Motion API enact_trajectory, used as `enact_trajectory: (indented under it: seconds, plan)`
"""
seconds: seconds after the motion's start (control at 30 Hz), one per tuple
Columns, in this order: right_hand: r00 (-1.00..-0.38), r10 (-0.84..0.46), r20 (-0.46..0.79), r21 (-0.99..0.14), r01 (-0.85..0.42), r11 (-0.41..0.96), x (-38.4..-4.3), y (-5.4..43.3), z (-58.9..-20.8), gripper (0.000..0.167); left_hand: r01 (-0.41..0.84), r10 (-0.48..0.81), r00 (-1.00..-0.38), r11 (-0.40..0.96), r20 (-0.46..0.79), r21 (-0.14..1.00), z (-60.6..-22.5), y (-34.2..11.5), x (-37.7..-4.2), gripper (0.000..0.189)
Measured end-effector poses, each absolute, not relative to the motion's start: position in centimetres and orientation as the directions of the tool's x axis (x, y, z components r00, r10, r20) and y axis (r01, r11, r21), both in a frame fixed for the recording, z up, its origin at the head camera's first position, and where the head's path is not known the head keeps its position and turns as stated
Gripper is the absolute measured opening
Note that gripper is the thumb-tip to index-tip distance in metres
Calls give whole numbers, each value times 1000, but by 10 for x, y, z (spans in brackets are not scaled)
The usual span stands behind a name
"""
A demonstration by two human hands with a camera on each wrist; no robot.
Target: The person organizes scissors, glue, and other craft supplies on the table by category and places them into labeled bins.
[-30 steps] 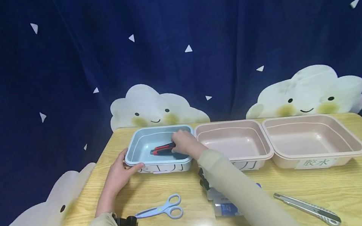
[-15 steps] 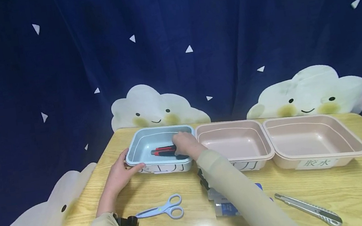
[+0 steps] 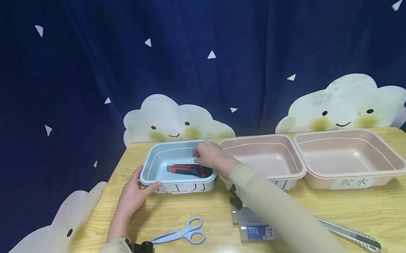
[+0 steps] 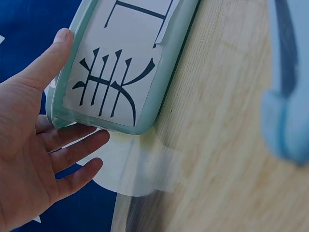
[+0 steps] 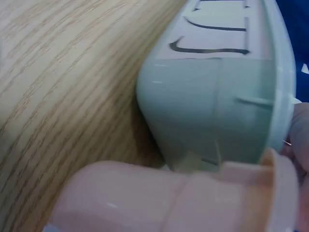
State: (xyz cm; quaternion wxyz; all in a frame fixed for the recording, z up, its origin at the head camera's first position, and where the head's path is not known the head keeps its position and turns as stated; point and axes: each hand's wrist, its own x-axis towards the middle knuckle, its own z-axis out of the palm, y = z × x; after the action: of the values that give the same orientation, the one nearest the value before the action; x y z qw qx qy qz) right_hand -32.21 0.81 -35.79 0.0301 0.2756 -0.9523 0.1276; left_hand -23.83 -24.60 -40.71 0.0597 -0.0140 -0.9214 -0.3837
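Observation:
A light blue plastic bin [image 3: 155, 175] with a white character label [image 4: 111, 72] stands at the left of the table. My left hand [image 3: 131, 198] holds its near left corner, thumb on the front rim and fingers along the side. Inside lie red and black utility knives [image 3: 189, 170], side by side. Over the bin's right rim is my right hand [image 3: 211, 156], its fingers loosely bent, holding nothing and apart from the knives. In the right wrist view only a sliver of the right hand [image 5: 300, 140] shows, beyond the rim.
Two pink bins [image 3: 265, 159] stand in a row right of the blue one. Blue scissors [image 3: 180, 234] lie in front. Clear tubes with blue labels [image 3: 257, 232] are partly under my right sleeve. A silver utility knife [image 3: 352, 235] lies at the front right.
My right hand has let go of the red and black utility knives and drawn up and right. Their black handles now show on the bin's floor. The left hand has kept its place.

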Motion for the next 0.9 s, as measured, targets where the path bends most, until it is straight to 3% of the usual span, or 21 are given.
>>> enact_trajectory:
  seconds: [0.43,0.9]
  plan:
    - [-817,-537,209,-340,-576,744,-307,40,-343,17,86,-13,-991,692,132,717,-407,-246,-237,93]
    - [-771,-549,322,-319,-635,704,-289,88,-336,14,84,-12,-992,681,125,728,-407,-245,-237,93]
